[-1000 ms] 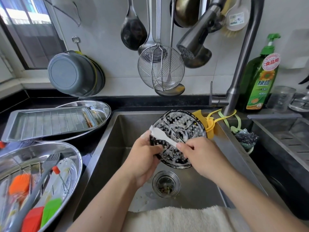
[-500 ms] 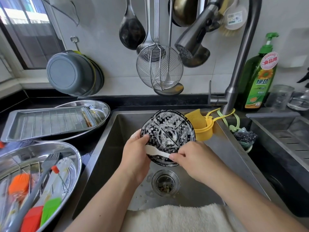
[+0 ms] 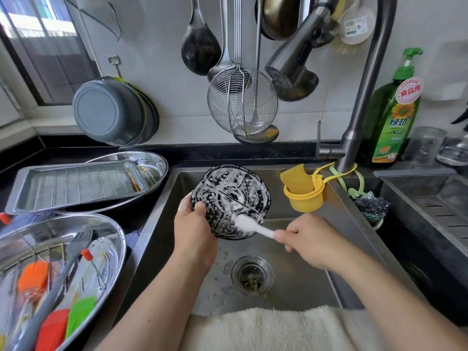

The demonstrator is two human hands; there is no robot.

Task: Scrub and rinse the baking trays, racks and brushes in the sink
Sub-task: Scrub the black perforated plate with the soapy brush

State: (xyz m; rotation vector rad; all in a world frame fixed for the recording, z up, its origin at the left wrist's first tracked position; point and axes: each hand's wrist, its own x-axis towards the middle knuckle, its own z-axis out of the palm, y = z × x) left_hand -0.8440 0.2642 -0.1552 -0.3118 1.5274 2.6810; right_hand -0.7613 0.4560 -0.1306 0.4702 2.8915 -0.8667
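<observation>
We held the round black perforated rack [image 3: 229, 196], lathered with white suds, tilted above the steel sink [image 3: 298, 287], our left hand [image 3: 193, 231] curled round its lower left rim with the thumb pressed on its face. Our right hand [image 3: 307, 240] pinched the handle of a white brush [image 3: 249, 225], fingers closed tight about it, the foamy head lying against the lower part of the rack. In the sink's floor the drain strainer [image 3: 252, 274] held some dark scraps, and drops of foam lay around it. A yellow cup [image 3: 305, 198] hung at the sink's back right corner, a yellow sponge [image 3: 296, 178] standing in it. On the counter to the left, an oval steel dish [image 3: 154, 160] carried a rectangular baking tray [image 3: 20, 188] with a wire rack [image 3: 83, 184] lying inside it, brown residue at its right end. Nearer us, a second oval steel platter [image 3: 116, 239] contained silicone basting brushes in orange [image 3: 33, 276], red [image 3: 52, 329] and green [image 3: 81, 314], together with a grey-handled brush [image 3: 58, 279] lying across them and a wire grid beneath. A pale towel [image 3: 266, 330] draped the sink's front edge.
</observation>
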